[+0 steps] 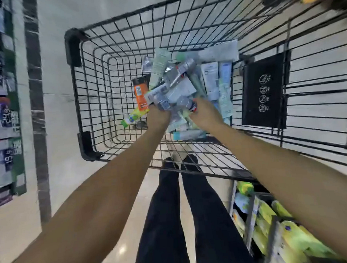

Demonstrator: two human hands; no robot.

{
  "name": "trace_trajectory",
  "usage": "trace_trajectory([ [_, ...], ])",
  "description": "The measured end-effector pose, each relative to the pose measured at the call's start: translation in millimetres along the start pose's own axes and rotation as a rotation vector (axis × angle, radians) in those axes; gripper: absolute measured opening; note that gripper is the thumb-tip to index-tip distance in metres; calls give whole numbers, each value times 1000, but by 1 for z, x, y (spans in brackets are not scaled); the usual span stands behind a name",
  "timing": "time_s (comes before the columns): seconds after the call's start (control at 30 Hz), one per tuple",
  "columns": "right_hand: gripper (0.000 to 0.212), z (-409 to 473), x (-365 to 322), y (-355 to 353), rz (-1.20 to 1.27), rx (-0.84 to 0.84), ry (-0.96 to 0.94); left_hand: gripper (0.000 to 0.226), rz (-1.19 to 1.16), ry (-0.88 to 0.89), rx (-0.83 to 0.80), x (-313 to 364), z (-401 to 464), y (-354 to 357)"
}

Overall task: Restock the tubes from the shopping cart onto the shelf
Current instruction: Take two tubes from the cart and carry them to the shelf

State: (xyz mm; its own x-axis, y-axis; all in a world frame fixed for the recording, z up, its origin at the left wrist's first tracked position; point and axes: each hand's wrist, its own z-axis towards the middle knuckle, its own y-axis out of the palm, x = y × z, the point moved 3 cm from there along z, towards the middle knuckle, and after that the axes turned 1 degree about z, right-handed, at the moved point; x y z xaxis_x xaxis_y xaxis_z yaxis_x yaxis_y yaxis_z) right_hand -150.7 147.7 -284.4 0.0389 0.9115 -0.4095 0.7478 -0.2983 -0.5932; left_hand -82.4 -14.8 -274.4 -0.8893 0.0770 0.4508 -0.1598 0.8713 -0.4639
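Nearest the lens: two bare forearms reaching forward and down over the cart rim, dark trouser legs and shoes below between them.

Left hand deep in the basket, fingers curled under a bunch of tubes, gripping several at once; exact finger positions hidden behind the pile and smeared by motion blur. Right hand just beside it, fingers closed round a grey tube with a dark red-marked cap.

Tubes mostly white, pale blue, pale green and silver-grey, flat-ended, printed with small text too blurred to read. Heaped against the right side of the basket, some lifted in the hands, others lying flat on the wire floor. At the left edge of the heap: an orange tube with a black cap, standing out from the rest, and a yellow-green tube lying slantwise beneath it, near the left hand.

Black wire cart, seen from above, plastic corner guards on the left, a black warning plaque with white icons on the folding seat panel at right.

Far left: shelf of blurred boxed goods with price tags. Pale glossy floor tiles with a dark marbled strip alongside. Lower right: low rack of yellow-green packets. Top right corner: something orange-yellow, too blurred to tell.
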Motion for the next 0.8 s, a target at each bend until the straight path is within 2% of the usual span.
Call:
trace_trajectory([
  [0.1,30,28,7,12,-61,45,-38,51,-73,-55,-1,-12,33,12],
  [0.17,32,47,18,25,-117,52,-57,53,-112,-87,9,-22,51,19],
  [0.3,44,50,10,26,-197,62,-100,59,-155,-45,57,-25,65,24],
  [0.47,38,57,9,26,-221,66,-78,66,-121,-41,58,-28,78,24],
  [0.57,39,53,8,21,-103,42,-74,71,-122,-54,44,-31,81,21],
  [0.7,30,37,2,9,156,25,-5,54,-151,-53,19,-31,69,10],
  [0.8,33,20,5,0,421,-14,80,63,-175,-48,-34,-28,50,-2],
])
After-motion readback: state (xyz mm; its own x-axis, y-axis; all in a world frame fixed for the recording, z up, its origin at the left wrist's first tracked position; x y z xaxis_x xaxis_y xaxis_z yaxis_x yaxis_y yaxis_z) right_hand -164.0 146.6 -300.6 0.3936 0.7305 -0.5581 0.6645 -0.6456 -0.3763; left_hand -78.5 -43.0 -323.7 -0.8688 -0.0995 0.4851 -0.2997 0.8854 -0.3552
